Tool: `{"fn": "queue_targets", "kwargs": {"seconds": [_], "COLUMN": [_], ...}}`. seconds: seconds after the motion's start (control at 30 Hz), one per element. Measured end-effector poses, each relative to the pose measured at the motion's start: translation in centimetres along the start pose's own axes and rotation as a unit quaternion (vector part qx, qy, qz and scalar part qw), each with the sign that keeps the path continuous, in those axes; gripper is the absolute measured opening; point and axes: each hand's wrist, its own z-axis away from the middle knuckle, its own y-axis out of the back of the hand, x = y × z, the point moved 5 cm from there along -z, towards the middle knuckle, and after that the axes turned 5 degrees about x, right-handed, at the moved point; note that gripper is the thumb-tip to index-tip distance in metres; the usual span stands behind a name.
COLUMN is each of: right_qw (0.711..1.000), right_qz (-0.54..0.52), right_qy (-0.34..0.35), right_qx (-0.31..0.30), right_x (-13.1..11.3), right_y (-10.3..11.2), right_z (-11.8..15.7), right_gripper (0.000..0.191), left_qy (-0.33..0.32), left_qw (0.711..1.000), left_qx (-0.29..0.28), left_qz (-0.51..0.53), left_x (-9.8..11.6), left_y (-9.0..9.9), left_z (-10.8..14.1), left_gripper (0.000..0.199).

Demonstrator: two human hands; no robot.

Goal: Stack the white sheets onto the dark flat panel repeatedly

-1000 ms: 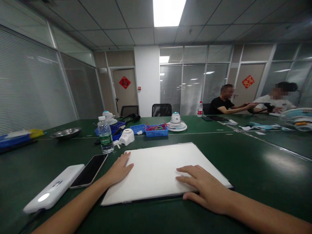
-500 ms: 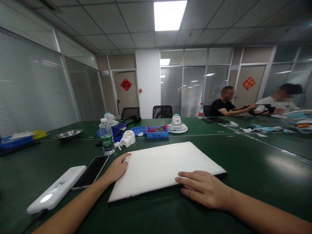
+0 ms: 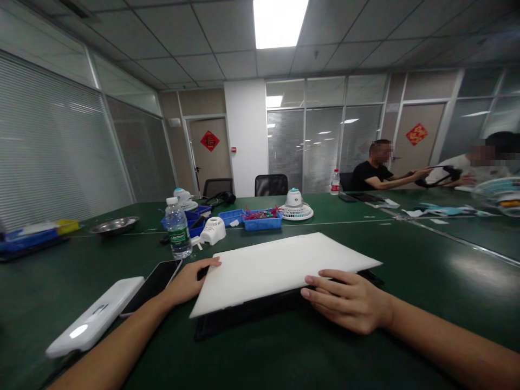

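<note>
Head view: board (image 3: 276, 265) sits mid-table, its near edge up off the base (image 3: 244, 313), dark gap between.
Progress: board and base are apart along the near side, not separated as far as I can judge. What is left can't be read from this.
Left hand (image 3: 189, 280): at the board's left edge, fingertips on its top face, fingers slightly bent; underside hidden, so can't tell if it grips.
Right hand (image 3: 353, 304): half curled, fingertips on the near edge (thumb out of sight), closed pinch not confirmed.
Board: matte white, thin, flat, four-cornered, looks stiff.
Base: black, flat, straight-edged; material unclear.
Table (image 3: 284, 355): smooth dark green, slight sheen.
Left side: glossy white case (image 3: 95, 319) beside a flat black phone (image 3: 151, 287); clear ribbed bottle (image 3: 177, 233) behind.
Beyond board: blue tray (image 3: 262, 222) of tangled red wires, ribbed white fan part (image 3: 296, 210), rounded white shell (image 3: 213, 231).
</note>
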Motion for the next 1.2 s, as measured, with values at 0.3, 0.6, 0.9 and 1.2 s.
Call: {"fn": "queue_targets", "kwargs": {"seconds": [0.3,0.6,0.9,1.2], "right_qw": [0.998,0.983,0.964,0.879], "right_qz": [0.040,0.002,0.048,0.148], "right_qy": [-0.029,-0.182,-0.259,-0.409], "right_qx": [0.027,-0.009,-0.039,-0.198], "right_x": [1.6,2.8,5.0,7.8], "right_y": [0.6,-1.3,0.3,6.8], "right_z": [0.6,2.7,2.2,0.8], "right_gripper": [0.023,0.032,0.027,0.024], "left_qy": [-0.021,-0.010,0.000,0.036], "left_qw": [0.999,0.999,1.000,0.995], "left_qx": [-0.028,-0.043,-0.012,0.021], "left_qz": [-0.006,-0.026,-0.026,-0.096], "left_x": [1.0,1.3,3.5,1.0], "left_y": [0.2,-0.3,0.0,0.0], "left_z": [0.7,0.4,0.5,0.4], "left_gripper": [0.070,0.065,0.065,0.062]}}
